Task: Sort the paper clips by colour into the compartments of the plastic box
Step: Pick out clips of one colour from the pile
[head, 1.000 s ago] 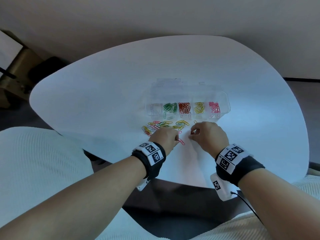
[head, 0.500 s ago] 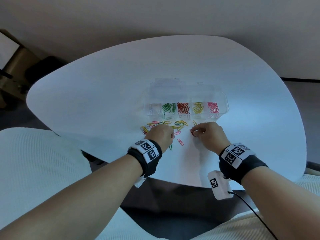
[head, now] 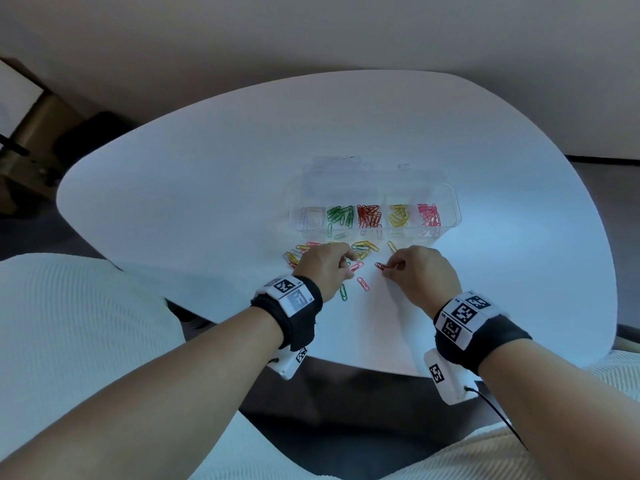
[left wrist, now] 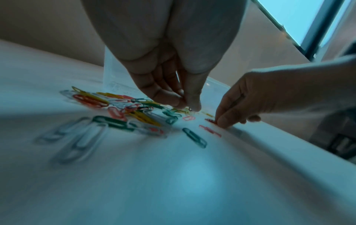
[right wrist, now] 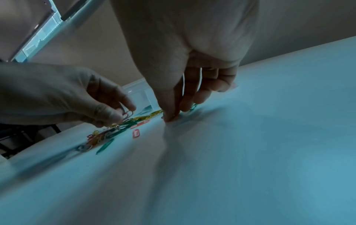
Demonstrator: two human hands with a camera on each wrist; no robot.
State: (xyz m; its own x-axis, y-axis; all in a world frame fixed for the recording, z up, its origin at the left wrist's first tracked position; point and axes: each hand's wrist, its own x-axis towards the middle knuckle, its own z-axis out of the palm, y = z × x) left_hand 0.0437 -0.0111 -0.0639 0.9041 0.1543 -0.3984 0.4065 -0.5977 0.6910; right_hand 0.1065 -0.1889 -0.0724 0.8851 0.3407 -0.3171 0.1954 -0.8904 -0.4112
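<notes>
Only the right wrist view shows the left hand (right wrist: 63, 97) grip pinching a pink clip (right wrist: 128, 113); right hand (head: 420, 271) pinches a red clip (head: 380, 266).

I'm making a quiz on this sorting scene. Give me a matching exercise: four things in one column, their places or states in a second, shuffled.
Things:
1. green clips
2. pink clips
3. right hand
4. lone green clip

Places or states:
a. far-right compartment of the box
b. flat on the table, by the left hand
c. second compartment from the left
d. pinching a red clip

Pairs: 1-c, 2-a, 3-d, 4-b
</notes>
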